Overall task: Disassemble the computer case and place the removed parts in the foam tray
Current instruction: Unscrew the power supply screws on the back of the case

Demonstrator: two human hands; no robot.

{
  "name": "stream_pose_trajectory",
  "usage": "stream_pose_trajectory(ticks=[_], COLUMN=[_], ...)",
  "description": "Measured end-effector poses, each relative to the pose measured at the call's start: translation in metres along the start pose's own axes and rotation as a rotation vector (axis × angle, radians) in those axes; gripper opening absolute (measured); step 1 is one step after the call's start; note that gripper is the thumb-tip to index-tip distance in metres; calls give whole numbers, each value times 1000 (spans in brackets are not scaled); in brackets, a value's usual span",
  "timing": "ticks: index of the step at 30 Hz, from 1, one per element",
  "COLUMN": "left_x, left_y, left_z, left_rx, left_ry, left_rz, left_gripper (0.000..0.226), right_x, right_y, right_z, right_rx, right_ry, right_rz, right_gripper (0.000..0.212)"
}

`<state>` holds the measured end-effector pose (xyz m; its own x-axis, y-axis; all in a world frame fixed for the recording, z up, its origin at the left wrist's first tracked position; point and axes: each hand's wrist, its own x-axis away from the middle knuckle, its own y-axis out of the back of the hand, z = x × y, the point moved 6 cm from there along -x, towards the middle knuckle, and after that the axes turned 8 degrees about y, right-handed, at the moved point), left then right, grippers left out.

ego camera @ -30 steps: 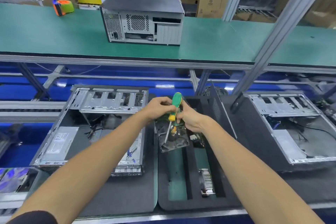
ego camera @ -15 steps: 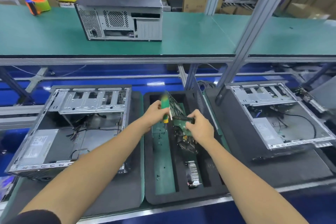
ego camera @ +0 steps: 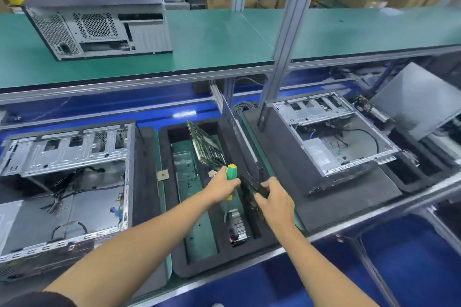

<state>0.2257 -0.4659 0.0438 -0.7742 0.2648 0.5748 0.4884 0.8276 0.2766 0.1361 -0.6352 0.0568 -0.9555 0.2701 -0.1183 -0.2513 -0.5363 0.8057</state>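
Green circuit board (ego camera: 207,144) leans tilted in black foam tray (ego camera: 164,157)

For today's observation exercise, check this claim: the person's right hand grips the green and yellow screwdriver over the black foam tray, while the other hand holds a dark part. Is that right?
Not quite: the head view shows the left hand gripping the green and yellow screwdriver over the black foam tray; the right hand holds the dark part.

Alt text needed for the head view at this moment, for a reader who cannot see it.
Over a black foam tray, the left hand grips a green-handled screwdriver while the right hand holds a dark part. A green circuit board leans in the tray, between two opened computer cases.
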Motion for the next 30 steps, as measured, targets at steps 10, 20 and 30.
stream_pose_trajectory(ticks=[10, 20, 30], left_x=[13, 9, 4], left_y=[-70, -98, -83], left_z=[-16, -26, -12], left_rx=[-218, -449, -636], left_ry=[-169, -316, -441], left_rz=[148, 158, 102], left_gripper=[28, 50, 43], right_x=[33, 41, 38], right_y=[15, 17, 3], right_z=[-71, -78, -61], right_rx=[-74, -68, 12], right_ry=[-253, -253, -183], right_rz=[-71, -162, -1], right_gripper=[38, 40, 47])
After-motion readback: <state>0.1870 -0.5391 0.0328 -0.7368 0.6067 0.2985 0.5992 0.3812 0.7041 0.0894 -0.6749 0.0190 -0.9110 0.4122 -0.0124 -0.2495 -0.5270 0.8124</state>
